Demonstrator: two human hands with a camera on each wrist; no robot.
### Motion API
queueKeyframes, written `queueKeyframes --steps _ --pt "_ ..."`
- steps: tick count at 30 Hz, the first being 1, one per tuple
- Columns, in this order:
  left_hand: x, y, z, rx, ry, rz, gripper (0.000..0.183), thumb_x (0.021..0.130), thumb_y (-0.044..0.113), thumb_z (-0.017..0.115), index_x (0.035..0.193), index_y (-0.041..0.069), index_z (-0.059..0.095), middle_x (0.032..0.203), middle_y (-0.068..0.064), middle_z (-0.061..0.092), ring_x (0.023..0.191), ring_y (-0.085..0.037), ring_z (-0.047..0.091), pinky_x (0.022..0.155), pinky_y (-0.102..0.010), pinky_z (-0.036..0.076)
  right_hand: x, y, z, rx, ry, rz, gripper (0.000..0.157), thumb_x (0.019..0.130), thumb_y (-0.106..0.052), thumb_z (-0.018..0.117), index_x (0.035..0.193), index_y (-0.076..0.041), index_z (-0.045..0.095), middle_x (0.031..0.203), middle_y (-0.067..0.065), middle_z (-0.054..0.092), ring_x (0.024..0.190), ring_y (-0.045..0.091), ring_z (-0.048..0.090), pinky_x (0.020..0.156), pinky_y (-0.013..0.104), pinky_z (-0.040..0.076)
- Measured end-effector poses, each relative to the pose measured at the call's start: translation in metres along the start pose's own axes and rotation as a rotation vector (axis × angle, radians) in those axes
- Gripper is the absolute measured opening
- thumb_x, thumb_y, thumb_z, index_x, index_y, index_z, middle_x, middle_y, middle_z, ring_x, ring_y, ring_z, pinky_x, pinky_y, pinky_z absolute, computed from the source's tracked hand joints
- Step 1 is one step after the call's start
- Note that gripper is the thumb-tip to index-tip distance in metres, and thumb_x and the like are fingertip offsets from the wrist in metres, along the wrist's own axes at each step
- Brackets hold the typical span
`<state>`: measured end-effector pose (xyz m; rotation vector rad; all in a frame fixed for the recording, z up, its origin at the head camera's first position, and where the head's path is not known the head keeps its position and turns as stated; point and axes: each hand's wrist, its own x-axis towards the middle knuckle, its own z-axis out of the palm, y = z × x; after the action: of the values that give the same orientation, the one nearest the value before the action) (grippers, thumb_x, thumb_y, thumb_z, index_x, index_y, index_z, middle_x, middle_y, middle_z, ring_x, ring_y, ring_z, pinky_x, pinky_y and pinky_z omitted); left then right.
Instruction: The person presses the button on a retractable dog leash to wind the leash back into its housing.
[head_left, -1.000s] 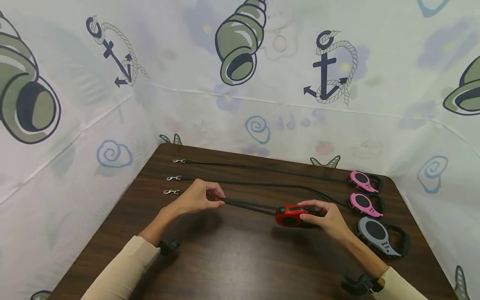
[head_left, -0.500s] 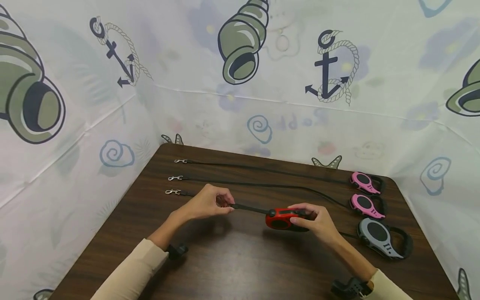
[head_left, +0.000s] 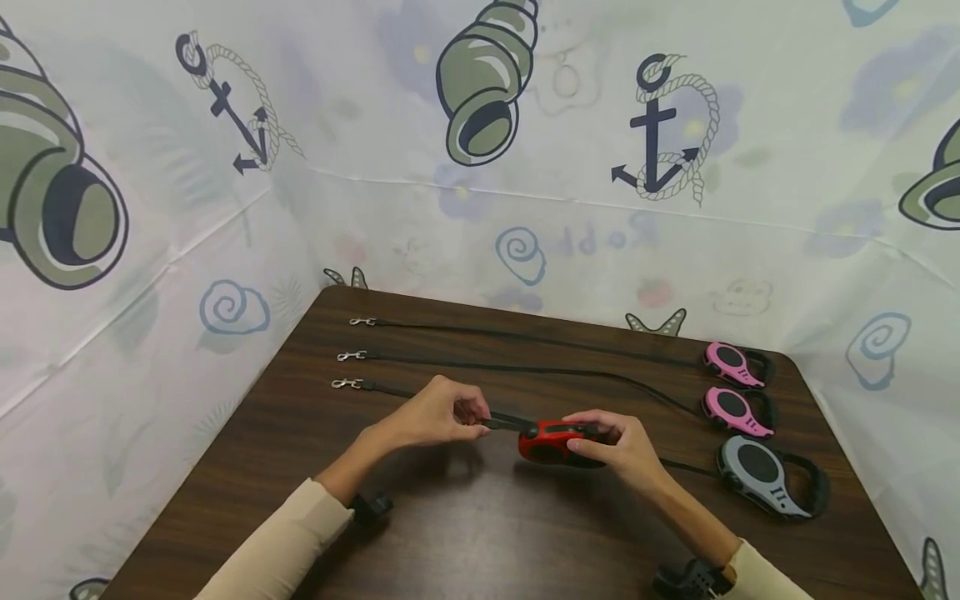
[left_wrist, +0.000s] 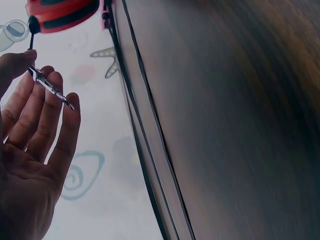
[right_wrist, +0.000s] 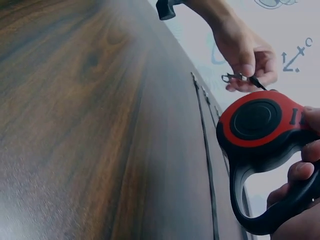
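My right hand (head_left: 622,450) grips the black handle of a red and black retractable dog leash (head_left: 546,446), held above the table. Its round red case (right_wrist: 257,120) shows large in the right wrist view, with fingers wrapped through the handle loop. To its left, my left hand (head_left: 442,414) pinches the end of the short black strap between thumb and fingers. From that pinch a silver snap hook (left_wrist: 52,91) extends across the fingers in the left wrist view. A short stretch of strap (head_left: 510,421) spans the gap between hand and case.
On the brown table (head_left: 480,542) behind my hands lie two pink retractable leashes (head_left: 726,363) and a grey one (head_left: 757,467), cases at right. Their black straps stretch left to silver snap hooks (head_left: 347,384). Patterned white cloth (head_left: 570,192) hangs round the table.
My left hand has moved right and my right hand slightly left, carrying the red leash. The strap between them has become much shorter. The leashes on the table have stayed put.
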<state>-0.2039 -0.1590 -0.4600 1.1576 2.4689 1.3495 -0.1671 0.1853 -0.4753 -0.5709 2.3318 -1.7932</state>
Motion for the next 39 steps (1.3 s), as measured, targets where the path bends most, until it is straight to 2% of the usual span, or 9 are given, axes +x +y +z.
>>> queueKeyframes --steps 6,11,16,23,30,35,39 --pt "0.005 0.002 0.009 0.004 -0.015 0.018 0.011 0.088 0.007 0.085 0.094 0.01 0.076 0.084 0.005 0.077 0.073 -0.002 0.07 0.068 -0.028 0.062 0.0 -0.001 0.008 0.011 -0.001 0.022 0.03 0.093 -0.011 0.081 0.122 -0.008 0.077 0.102 0.004 0.08 0.084 0.015 0.065 0.072 0.027 0.055" --pt "0.01 0.004 0.015 0.011 -0.02 0.025 0.011 0.089 0.009 0.085 0.094 0.011 0.076 0.085 0.004 0.076 0.073 -0.001 0.069 0.069 -0.028 0.062 0.001 -0.002 0.012 0.079 -0.005 0.067 0.033 0.093 -0.011 0.081 0.124 -0.003 0.076 0.104 0.006 0.08 0.092 0.018 0.068 0.08 0.028 0.059" --pt "0.013 0.006 0.018 0.016 -0.025 0.028 0.011 0.089 0.009 0.085 0.094 0.01 0.075 0.086 0.003 0.076 0.073 0.0 0.068 0.069 -0.025 0.061 0.002 0.002 0.014 0.139 -0.012 0.061 0.034 0.093 -0.007 0.08 0.125 0.003 0.073 0.103 0.008 0.079 0.097 0.02 0.069 0.083 0.03 0.061" --pt "0.015 0.005 0.021 0.002 -0.039 0.019 0.011 0.09 0.009 0.085 0.096 0.01 0.076 0.087 0.002 0.077 0.075 -0.001 0.069 0.071 -0.026 0.062 0.002 0.006 0.015 0.094 0.017 0.045 0.032 0.093 -0.008 0.08 0.123 0.0 0.075 0.1 0.008 0.079 0.09 0.018 0.067 0.078 0.028 0.059" --pt "0.017 0.001 0.028 0.013 -0.049 -0.016 0.012 0.09 0.009 0.085 0.097 0.01 0.076 0.088 0.001 0.077 0.077 0.0 0.07 0.072 -0.023 0.061 0.001 0.008 0.014 0.071 0.036 0.079 0.033 0.092 -0.01 0.082 0.123 -0.002 0.076 0.097 0.007 0.078 0.086 0.017 0.064 0.072 0.026 0.056" --pt "0.019 -0.001 0.032 -0.01 -0.056 -0.028 0.012 0.091 0.01 0.085 0.099 0.009 0.076 0.091 0.0 0.078 0.078 -0.001 0.071 0.074 -0.023 0.061 0.001 0.01 0.013 0.056 0.049 0.1 0.032 0.092 -0.012 0.083 0.123 -0.004 0.077 0.091 0.004 0.075 0.08 0.014 0.057 0.066 0.023 0.044" --pt "0.02 -0.003 0.033 -0.022 -0.055 -0.03 0.012 0.091 0.013 0.086 0.099 0.011 0.078 0.091 0.002 0.078 0.078 -0.001 0.072 0.073 -0.024 0.061 0.002 0.011 0.012 0.063 0.039 0.113 0.033 0.093 -0.013 0.081 0.124 -0.002 0.076 0.088 0.003 0.072 0.079 0.014 0.055 0.066 0.024 0.042"
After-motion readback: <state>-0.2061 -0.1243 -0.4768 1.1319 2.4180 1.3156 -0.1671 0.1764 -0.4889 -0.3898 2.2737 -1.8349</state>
